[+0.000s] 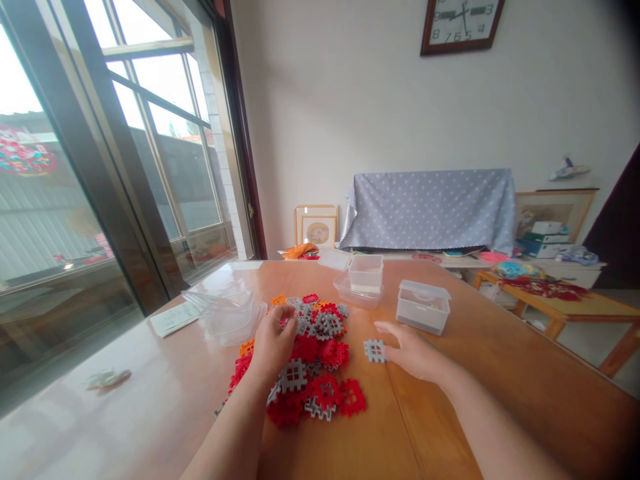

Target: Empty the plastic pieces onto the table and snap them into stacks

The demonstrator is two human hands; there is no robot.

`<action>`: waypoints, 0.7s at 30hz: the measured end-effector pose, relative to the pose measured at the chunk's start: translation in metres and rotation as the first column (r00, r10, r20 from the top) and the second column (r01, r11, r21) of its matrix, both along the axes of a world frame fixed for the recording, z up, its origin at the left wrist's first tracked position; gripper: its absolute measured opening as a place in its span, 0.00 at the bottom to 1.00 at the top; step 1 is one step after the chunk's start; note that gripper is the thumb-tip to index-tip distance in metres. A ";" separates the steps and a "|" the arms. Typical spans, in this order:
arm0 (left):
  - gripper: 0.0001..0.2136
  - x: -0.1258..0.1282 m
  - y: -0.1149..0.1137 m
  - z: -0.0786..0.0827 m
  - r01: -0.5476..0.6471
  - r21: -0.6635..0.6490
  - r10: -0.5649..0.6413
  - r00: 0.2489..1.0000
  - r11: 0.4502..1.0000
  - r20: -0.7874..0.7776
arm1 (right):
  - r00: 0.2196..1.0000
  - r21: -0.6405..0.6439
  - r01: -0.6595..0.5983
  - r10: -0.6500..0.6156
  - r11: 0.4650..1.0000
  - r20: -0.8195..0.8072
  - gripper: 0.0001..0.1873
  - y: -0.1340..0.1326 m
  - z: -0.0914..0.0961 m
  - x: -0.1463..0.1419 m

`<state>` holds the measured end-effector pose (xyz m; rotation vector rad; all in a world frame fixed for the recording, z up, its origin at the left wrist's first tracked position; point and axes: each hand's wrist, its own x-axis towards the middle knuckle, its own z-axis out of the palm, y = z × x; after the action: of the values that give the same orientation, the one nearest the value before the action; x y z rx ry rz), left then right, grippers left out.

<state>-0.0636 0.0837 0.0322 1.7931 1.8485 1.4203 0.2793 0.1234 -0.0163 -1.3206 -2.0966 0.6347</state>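
Left hand (275,337): curled over heap (306,348), grip hidden, can't tell | right hand (414,351): spread, thumb beside grey piece (369,351) | grey piece: between heap and tabletop's right edge (500,333), apparently apart for easy reach

The wall clock (463,28) shows the numerals 3, 4, 5, 6, 7, 8 and 9 on its white dial, while the marks on the sheet of paper (173,320) on the table (505,340) cannot be made out.
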 end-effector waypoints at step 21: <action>0.17 0.003 -0.016 -0.001 -0.049 -0.166 -0.034 0.887 0.985 -0.461 | 1.000 0.053 0.019 -0.020 0.998 0.015 0.22 -0.007 -0.007 -0.021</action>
<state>-0.0603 0.0681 0.0316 2.1695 2.1155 0.8380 0.2586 0.1166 -0.0235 -1.3193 -2.0957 0.5588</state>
